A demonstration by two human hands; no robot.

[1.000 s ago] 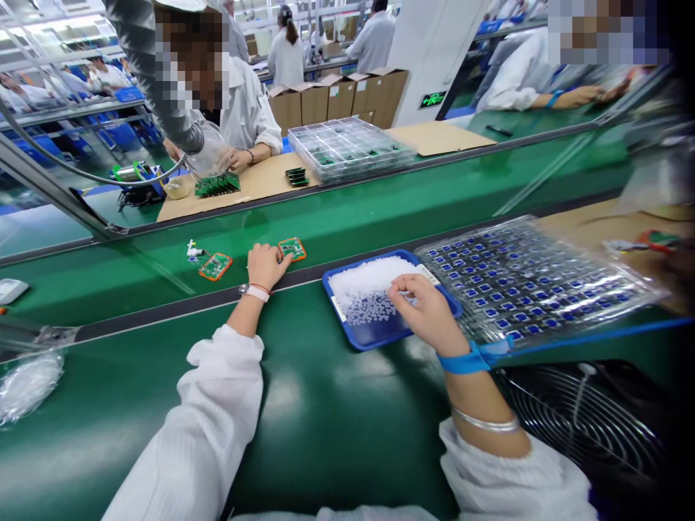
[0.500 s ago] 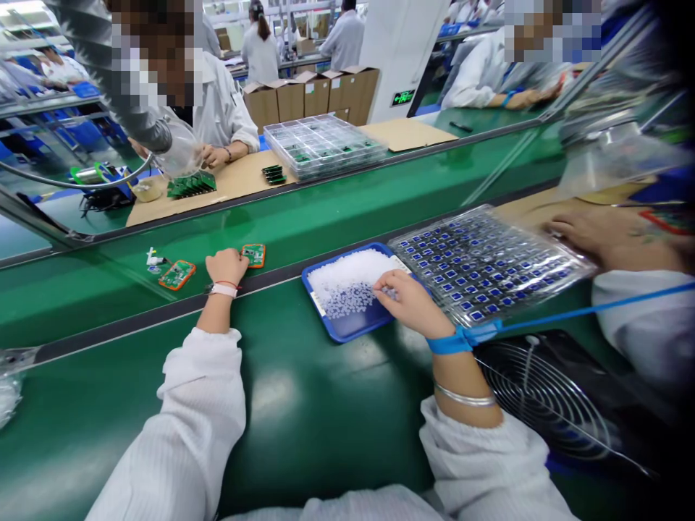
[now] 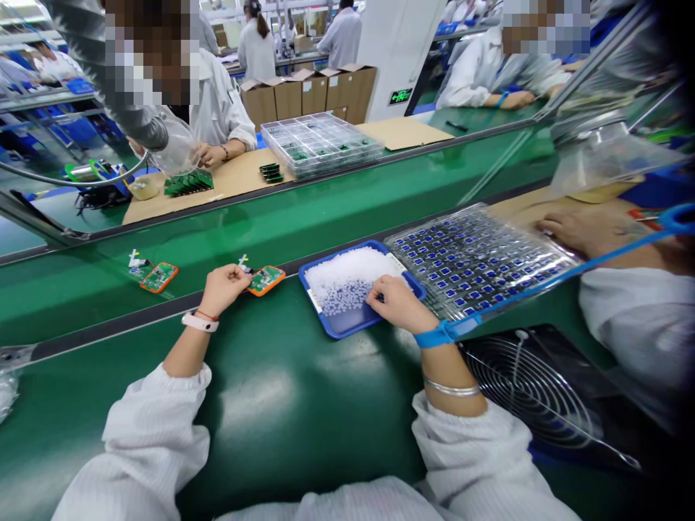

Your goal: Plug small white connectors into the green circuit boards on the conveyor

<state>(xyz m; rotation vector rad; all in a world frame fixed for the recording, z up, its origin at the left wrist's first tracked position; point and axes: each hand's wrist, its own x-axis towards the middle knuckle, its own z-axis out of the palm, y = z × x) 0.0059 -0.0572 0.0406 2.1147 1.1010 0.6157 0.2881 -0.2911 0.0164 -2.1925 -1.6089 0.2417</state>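
Note:
My left hand (image 3: 224,289) pinches the left end of a green circuit board in an orange frame (image 3: 268,278), over the near edge of the belt. A small white part with a yellow tip (image 3: 243,260) shows just beyond my fingertips. My right hand (image 3: 400,302) is over the right side of a blue tray (image 3: 341,334), its fingertips closed together at the small white translucent pieces (image 3: 347,275). Whatever those fingertips hold, if anything, is too small to make out. A second orange-framed circuit board (image 3: 159,277) lies on the belt to the left, beside another white part (image 3: 139,260).
A clear blister tray of blue-and-silver parts (image 3: 478,260) lies right of the blue tray. A black fan with a wire guard (image 3: 532,383) stands near my right forearm. A co-worker's hand (image 3: 580,228) rests at the right. A blue wrist-strap cord (image 3: 570,271) crosses there.
My left hand has drawn the orange-framed board toward me and right, off the belt's middle to its near edge. The white part beside it has come into view. My right hand stays at the tray.

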